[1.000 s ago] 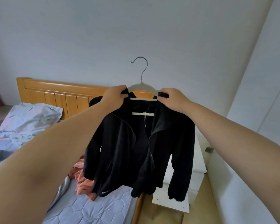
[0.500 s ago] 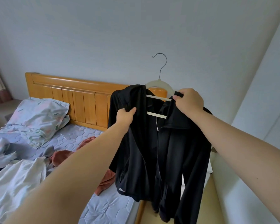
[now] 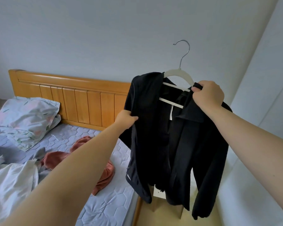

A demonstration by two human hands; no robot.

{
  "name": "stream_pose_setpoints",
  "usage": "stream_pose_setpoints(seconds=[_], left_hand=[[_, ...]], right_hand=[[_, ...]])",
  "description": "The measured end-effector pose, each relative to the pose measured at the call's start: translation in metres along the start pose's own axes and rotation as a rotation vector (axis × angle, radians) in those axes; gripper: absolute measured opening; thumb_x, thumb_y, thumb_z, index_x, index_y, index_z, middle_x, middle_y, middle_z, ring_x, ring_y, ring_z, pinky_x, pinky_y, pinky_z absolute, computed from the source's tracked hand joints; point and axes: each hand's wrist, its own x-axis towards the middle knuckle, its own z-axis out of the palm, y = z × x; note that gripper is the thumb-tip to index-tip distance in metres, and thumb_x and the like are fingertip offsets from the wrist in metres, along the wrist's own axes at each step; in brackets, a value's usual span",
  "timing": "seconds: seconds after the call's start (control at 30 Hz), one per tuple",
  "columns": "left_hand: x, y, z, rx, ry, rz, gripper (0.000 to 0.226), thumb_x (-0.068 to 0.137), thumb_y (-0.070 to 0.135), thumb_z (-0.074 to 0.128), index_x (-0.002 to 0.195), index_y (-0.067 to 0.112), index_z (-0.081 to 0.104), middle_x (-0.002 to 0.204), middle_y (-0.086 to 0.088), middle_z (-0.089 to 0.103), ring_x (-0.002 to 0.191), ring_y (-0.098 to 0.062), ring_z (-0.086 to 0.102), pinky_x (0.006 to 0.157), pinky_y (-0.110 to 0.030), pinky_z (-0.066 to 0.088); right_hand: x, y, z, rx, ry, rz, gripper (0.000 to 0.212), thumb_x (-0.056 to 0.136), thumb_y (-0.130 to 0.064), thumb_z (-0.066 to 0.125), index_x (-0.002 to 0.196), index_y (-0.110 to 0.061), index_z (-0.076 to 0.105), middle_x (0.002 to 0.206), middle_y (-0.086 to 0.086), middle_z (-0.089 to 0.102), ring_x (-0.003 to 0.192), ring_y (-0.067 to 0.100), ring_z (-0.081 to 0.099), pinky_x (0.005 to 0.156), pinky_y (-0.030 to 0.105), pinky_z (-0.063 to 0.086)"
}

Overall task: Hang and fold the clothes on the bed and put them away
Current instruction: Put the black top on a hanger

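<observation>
Jacket: soft limp black zip-front jacket (image 3: 170, 136) hangs on white plastic wire-hooked hanger (image 3: 180, 75) beside the bed (image 3: 104, 201), right hand (image 3: 207, 95) clamping collar and hanger shoulder, left hand (image 3: 126, 119) pinching front edge; light, likely slides off, carry by hook.

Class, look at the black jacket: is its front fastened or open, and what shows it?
Open. The black jacket hangs on the white hanger with front edges apart, crossbars showing between them.
</observation>
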Motion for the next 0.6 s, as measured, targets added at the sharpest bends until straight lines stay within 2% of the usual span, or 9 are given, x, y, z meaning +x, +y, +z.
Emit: stream_pose_setpoints(seconds=[0.07, 0.13, 0.23, 0.27, 0.33, 0.4, 0.43, 0.5, 0.6], left_hand=[[0.0, -0.009, 0.001, -0.337, 0.048, -0.044, 0.03, 0.097, 0.028, 0.055, 0.114, 0.004, 0.061, 0.087, -0.004, 0.063, 0.073, -0.015, 0.058, 0.069, -0.028, 0.047], [-0.003, -0.011, 0.007, -0.306, -0.036, -0.018, 0.028, 0.099, 0.029, 0.05, 0.111, 0.006, 0.062, 0.091, -0.004, 0.066, 0.082, -0.019, 0.062, 0.076, -0.03, 0.048], [-0.005, -0.018, 0.02, 0.178, -0.021, 0.166, 0.024, 0.098, 0.029, 0.051, 0.1, 0.009, 0.064, 0.094, -0.01, 0.068, 0.088, -0.026, 0.065, 0.079, -0.037, 0.055], [-0.005, -0.019, 0.023, 0.399, 0.011, 0.252, 0.022, 0.097, 0.028, 0.051, 0.102, 0.01, 0.063, 0.094, -0.009, 0.067, 0.088, -0.026, 0.065, 0.08, -0.04, 0.055], [-0.012, -0.018, 0.032, 0.834, -0.103, 0.381, 0.021, 0.096, 0.021, 0.052, 0.114, 0.015, 0.061, 0.107, -0.006, 0.064, 0.1, -0.025, 0.062, 0.086, -0.039, 0.053], [-0.01, -0.021, 0.04, 0.911, -0.21, 0.446, 0.033, 0.095, 0.018, 0.053, 0.128, 0.019, 0.057, 0.124, -0.002, 0.059, 0.114, -0.022, 0.056, 0.093, -0.036, 0.05], [-0.008, -0.02, 0.038, 0.789, -0.166, 0.433, 0.034, 0.095, 0.018, 0.052, 0.129, 0.02, 0.056, 0.125, -0.002, 0.059, 0.115, -0.023, 0.056, 0.093, -0.035, 0.05], [0.003, -0.01, 0.026, 0.506, 0.102, 0.439, 0.03, 0.097, 0.019, 0.047, 0.124, 0.017, 0.058, 0.121, -0.005, 0.058, 0.111, -0.025, 0.056, 0.088, -0.034, 0.049], [0.015, 0.018, 0.004, 0.463, 0.51, 0.567, 0.046, 0.096, 0.03, 0.051, 0.139, 0.016, 0.042, 0.137, -0.008, 0.044, 0.126, -0.028, 0.04, 0.102, -0.037, 0.036]], right_hand=[[0.0, 0.008, -0.003, 0.019, 0.003, 0.05, 0.025, 0.093, -0.022, 0.056, 0.069, -0.016, 0.052, 0.06, -0.003, 0.047, 0.063, 0.024, 0.048, 0.049, 0.023, 0.024], [-0.001, 0.014, -0.005, 0.041, 0.019, 0.098, 0.036, 0.092, -0.021, 0.056, 0.059, -0.021, 0.043, 0.057, -0.006, 0.042, 0.054, 0.017, 0.042, 0.048, 0.024, 0.022], [-0.004, 0.014, -0.006, 0.043, 0.041, 0.109, 0.043, 0.093, -0.021, 0.056, 0.056, -0.025, 0.034, 0.055, -0.008, 0.038, 0.05, 0.009, 0.036, 0.048, 0.024, 0.02], [-0.006, 0.013, -0.005, 0.043, 0.045, 0.102, 0.043, 0.093, -0.021, 0.056, 0.056, -0.025, 0.035, 0.055, -0.008, 0.039, 0.05, 0.009, 0.036, 0.048, 0.024, 0.02], [-0.008, 0.014, -0.002, 0.053, 0.032, 0.077, 0.036, 0.093, -0.021, 0.056, 0.059, -0.022, 0.043, 0.056, -0.007, 0.043, 0.051, 0.01, 0.039, 0.048, 0.023, 0.023], [-0.009, 0.018, 0.0, 0.069, -0.013, 0.05, 0.026, 0.092, -0.022, 0.056, 0.066, -0.016, 0.054, 0.059, -0.004, 0.049, 0.055, 0.015, 0.046, 0.049, 0.023, 0.027], [-0.009, 0.021, 0.0, 0.074, -0.035, 0.037, 0.024, 0.092, -0.022, 0.056, 0.069, -0.014, 0.057, 0.061, -0.002, 0.052, 0.058, 0.018, 0.049, 0.049, 0.023, 0.029], [-0.01, 0.027, -0.001, 0.071, -0.08, 0.013, 0.022, 0.092, -0.021, 0.056, 0.073, -0.012, 0.062, 0.066, 0.002, 0.057, 0.065, 0.023, 0.052, 0.051, 0.023, 0.03], [-0.015, 0.037, -0.004, 0.077, -0.146, 0.0, 0.019, 0.093, -0.02, 0.056, 0.078, -0.013, 0.064, 0.069, 0.0, 0.058, 0.07, 0.022, 0.053, 0.053, 0.022, 0.031]])
